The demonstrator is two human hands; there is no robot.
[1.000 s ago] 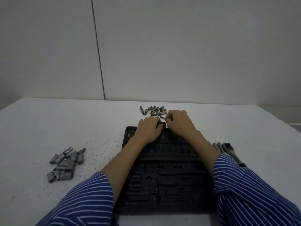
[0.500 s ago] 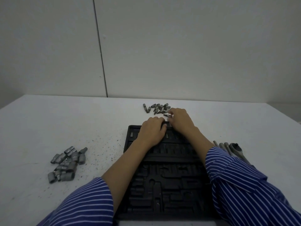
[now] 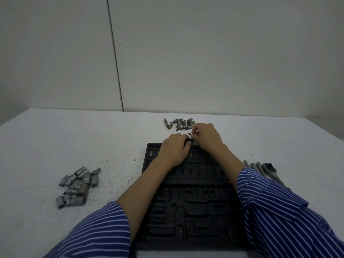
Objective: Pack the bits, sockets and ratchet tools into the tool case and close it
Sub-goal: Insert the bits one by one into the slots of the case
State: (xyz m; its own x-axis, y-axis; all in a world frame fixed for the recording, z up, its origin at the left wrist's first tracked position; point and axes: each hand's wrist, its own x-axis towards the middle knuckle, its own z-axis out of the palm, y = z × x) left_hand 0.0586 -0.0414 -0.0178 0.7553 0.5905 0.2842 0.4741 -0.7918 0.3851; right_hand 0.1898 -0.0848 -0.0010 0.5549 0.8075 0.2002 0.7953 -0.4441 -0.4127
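Two hands work at the far edge of the open black tool case (image 3: 188,205): left hand (image 3: 174,150) lies palm-down on it, fingers curled over the rim, while right hand (image 3: 206,136) pinches one bit (image 3: 190,134) just above that edge. Loose bits (image 3: 179,123) lie just beyond the case, sockets (image 3: 77,185) well to its left, ratchet tools (image 3: 264,169) beside its right edge.

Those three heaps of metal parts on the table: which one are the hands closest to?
The pile of small bits just beyond the black case. The right hand almost touches it, while the sockets lie far left and the ratchet tools behind the right sleeve.
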